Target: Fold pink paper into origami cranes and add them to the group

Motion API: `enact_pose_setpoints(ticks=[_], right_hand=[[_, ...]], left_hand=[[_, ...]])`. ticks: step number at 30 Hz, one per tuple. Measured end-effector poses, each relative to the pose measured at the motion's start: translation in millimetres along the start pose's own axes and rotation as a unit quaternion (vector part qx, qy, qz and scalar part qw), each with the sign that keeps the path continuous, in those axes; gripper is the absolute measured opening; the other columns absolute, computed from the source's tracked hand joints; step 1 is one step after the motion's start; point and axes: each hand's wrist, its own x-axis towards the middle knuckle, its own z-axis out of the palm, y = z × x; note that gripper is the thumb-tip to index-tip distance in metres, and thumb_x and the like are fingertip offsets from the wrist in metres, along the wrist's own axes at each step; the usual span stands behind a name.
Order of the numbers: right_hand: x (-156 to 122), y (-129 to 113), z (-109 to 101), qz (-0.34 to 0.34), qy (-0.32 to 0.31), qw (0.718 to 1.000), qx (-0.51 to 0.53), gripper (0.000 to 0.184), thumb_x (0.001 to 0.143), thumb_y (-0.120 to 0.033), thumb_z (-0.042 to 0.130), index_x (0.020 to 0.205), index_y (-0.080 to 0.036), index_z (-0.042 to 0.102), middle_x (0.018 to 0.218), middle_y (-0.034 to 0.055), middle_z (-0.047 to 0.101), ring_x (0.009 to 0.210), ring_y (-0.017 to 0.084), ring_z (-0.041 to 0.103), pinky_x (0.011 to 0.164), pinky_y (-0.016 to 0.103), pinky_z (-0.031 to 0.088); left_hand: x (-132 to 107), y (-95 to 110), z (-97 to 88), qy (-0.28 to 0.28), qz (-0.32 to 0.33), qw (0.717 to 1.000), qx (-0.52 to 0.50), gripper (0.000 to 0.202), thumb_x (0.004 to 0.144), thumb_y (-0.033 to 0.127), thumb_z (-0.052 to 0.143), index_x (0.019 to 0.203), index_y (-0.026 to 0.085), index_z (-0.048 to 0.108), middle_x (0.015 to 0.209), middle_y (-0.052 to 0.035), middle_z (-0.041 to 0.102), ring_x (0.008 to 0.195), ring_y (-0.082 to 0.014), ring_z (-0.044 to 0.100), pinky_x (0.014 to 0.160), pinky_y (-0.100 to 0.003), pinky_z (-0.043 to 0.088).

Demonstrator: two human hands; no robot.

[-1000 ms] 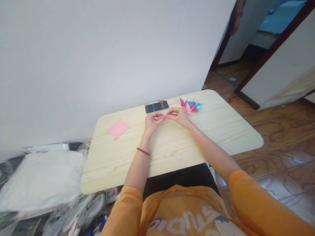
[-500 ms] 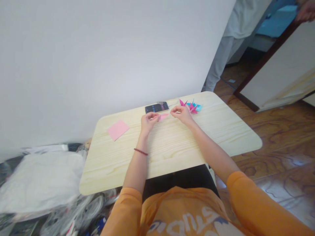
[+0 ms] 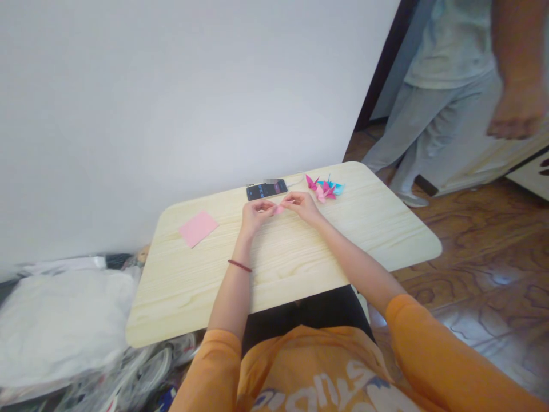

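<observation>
My left hand [image 3: 254,214] and my right hand [image 3: 302,205] meet over the far middle of a pale wooden table [image 3: 206,286]. Both pinch a small folded pink paper [image 3: 279,209] between their fingertips, left hand at its left end, right hand at its right end. Just beyond the hands lies a dark phone [image 3: 266,189] with its screen lit. A small heap of folded pink and blue paper cranes [image 3: 323,189] sits right of the phone, close to my right hand. A flat pink paper square [image 3: 198,228] lies on the table to the left.
The table's far edge is against a white wall. White bags and clutter [image 3: 60,326] lie on the floor at the left. Another person [image 3: 446,97] in light grey clothes walks past at the upper right over the wooden floor [image 3: 493,240], one hand [image 3: 514,111] hanging down.
Another person has come through the doorway and now walks close by at the upper right. My hands stay together on the pink paper, with small finger movements. The view has shifted slightly.
</observation>
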Motion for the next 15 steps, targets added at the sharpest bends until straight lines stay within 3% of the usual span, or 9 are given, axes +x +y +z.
enact_pose_setpoints(ticks=[11, 15], right_hand=[[1, 6, 2, 0.061, 0.012, 0.996, 0.063, 0.022, 0.058, -0.035, 0.076, 0.065, -0.017, 0.065, 0.064, -0.0005, 0.061, 0.062, 0.012, 0.056, 0.059, 0.025, 0.049], [0, 7, -2, 0.083, 0.049, 0.992, 0.083, 0.028, 0.055, -0.039, 0.078, 0.064, -0.018, 0.063, 0.066, -0.0003, 0.061, 0.062, 0.012, 0.057, 0.061, 0.026, 0.052]], left_hand=[[1, -7, -22.3, -0.039, -0.065, 0.997, 0.013, 0.015, 0.058, 0.026, 0.073, 0.065, 0.014, 0.070, 0.061, -0.0026, 0.067, 0.054, -0.0111, 0.057, 0.057, -0.024, 0.046], [1, -11, -37.7, -0.017, -0.107, 0.994, 0.012, 0.014, 0.054, 0.025, 0.074, 0.062, 0.014, 0.068, 0.057, -0.0027, 0.065, 0.053, -0.0114, 0.056, 0.055, -0.023, 0.044]])
